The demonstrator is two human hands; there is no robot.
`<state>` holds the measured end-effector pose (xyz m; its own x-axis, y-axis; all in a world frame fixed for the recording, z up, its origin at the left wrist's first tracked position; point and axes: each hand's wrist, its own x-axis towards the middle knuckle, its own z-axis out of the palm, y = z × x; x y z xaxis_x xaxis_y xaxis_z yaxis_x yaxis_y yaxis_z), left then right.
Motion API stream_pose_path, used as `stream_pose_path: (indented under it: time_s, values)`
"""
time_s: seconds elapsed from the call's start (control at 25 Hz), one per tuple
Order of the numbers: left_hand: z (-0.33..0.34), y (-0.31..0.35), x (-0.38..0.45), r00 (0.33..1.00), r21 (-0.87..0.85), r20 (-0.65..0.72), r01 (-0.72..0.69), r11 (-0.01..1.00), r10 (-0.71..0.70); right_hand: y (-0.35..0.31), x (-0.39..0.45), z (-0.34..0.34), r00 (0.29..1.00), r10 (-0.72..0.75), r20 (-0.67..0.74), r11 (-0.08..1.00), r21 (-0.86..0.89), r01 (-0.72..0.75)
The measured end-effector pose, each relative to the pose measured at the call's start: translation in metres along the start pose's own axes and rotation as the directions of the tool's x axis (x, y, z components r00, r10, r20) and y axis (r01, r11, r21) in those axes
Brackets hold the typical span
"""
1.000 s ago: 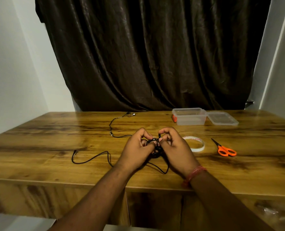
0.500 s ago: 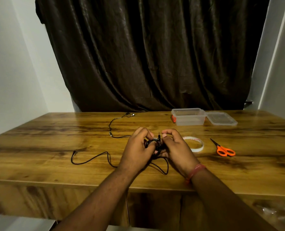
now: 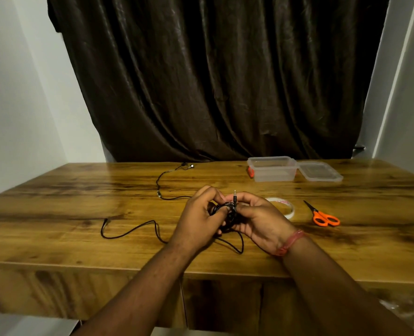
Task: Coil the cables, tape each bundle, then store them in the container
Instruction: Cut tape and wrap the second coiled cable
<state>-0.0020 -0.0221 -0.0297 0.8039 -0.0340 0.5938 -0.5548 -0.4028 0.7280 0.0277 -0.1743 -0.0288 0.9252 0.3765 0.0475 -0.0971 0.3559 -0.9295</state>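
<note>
- Cable (image 3: 133,230) is thin, black and limp; by its look it weighs almost nothing and will spring out of its loops once the pinch slackens.
- Coil (image 3: 225,210) sits between both hands above the table (image 3: 80,248), near its front edge; a metal jack plug (image 3: 235,196) stands upright out of the top of it.
- Left hand (image 3: 198,221) is curled around the coil's left side, fingers closed on the loops.
- Right hand (image 3: 259,219) pinches the coil's right side just below the plug, thumb and fingers pressed on the strands.
- Loose tail runs from under the hands leftward over the table in a slack wave, and one loop hangs toward the near edge. A second stretch runs back to small earbuds (image 3: 187,166) near the curtain. Whether this is the same cable I cannot tell.
- Best hold, I judge: pinch across all loops at one spot, not on the plug, since the joint at the plug looks like the weak point and sharp bends there may harm it.
- Soft cord will not keep shape alone, so one hand should probably stay clamped while the other fetches tape (image 3: 287,208), which lies just beyond the right hand.
- Scissors (image 3: 322,215) lie right of the tape.
- Container (image 3: 272,169) stands open at the back right, lid (image 3: 320,172) touching its right side; I see no cable inside.
</note>
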Motion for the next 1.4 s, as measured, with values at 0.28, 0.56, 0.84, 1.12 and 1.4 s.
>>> stream_pose_path:
  time_s: [0.28,0.56,0.84,1.12,1.4]
  values:
    - [0.000,-0.003,0.000,0.998,0.009,0.059,-0.022,1.000,0.021,0.000,0.000,-0.003,0.998,-0.032,-0.059,0.999,0.023,0.033]
    - [0.004,-0.002,-0.002,0.986,-0.102,0.130,0.122,0.987,-0.108,-0.002,0.000,-0.003,0.988,-0.038,-0.148,0.997,0.058,0.047]
    - [0.005,-0.008,0.000,0.951,-0.195,0.188,0.280,0.940,-0.244,0.001,0.001,-0.003,0.989,-0.084,-0.123,0.996,-0.050,0.078]
    - [-0.001,-0.012,0.005,0.917,-0.294,0.243,0.379,0.877,-0.315,0.005,0.000,-0.005,0.972,-0.235,0.006,0.923,-0.311,0.225]
    - [-0.003,-0.013,0.009,0.904,-0.384,0.185,0.427,0.819,-0.385,0.004,-0.008,0.002,0.924,-0.366,0.115,0.673,-0.653,0.347]
